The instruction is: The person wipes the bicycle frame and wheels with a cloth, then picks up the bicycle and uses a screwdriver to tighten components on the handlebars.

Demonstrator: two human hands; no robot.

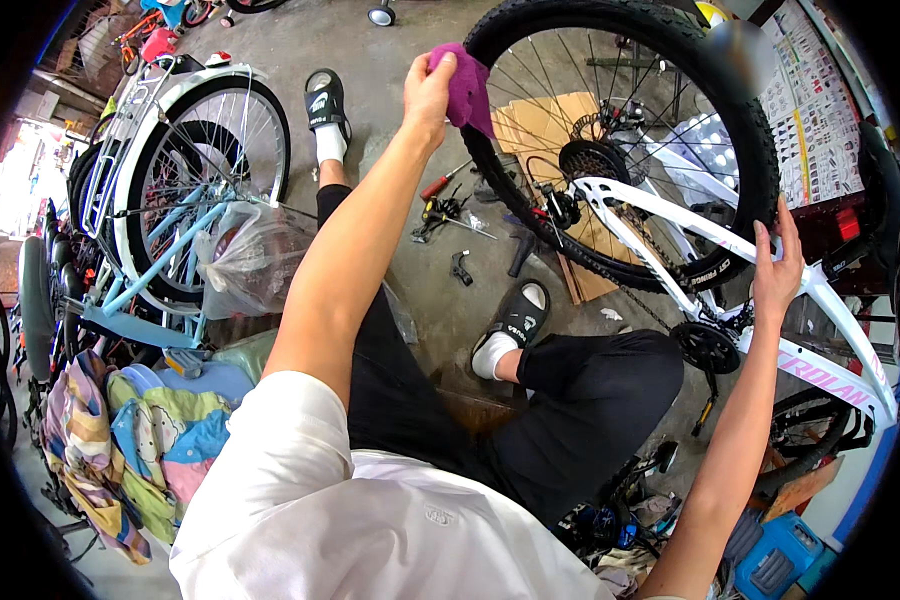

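Note:
My left hand (427, 97) is closed on a purple cloth (467, 92), which lies against the left side of a black knobbly bicycle tyre (490, 165). This wheel belongs to a white bicycle (660, 208), and its spokes, rear cassette (588, 160) and derailleur (560, 208) show inside the ring. At the tyre's lower right edge rests my right hand (778, 268), its fingers stretched and thumb apart, close to the white frame tube. Below the wheel hang the chain and the black crank (705, 346).
A red-handled screwdriver (440, 183) and small tools lie on the floor beside flattened cardboard (580, 250). At left stands a light-blue bicycle (175, 235) with a plastic bag (255, 255) and colourful cloths (170, 430) near it. A blue case (778, 556) sits lower right.

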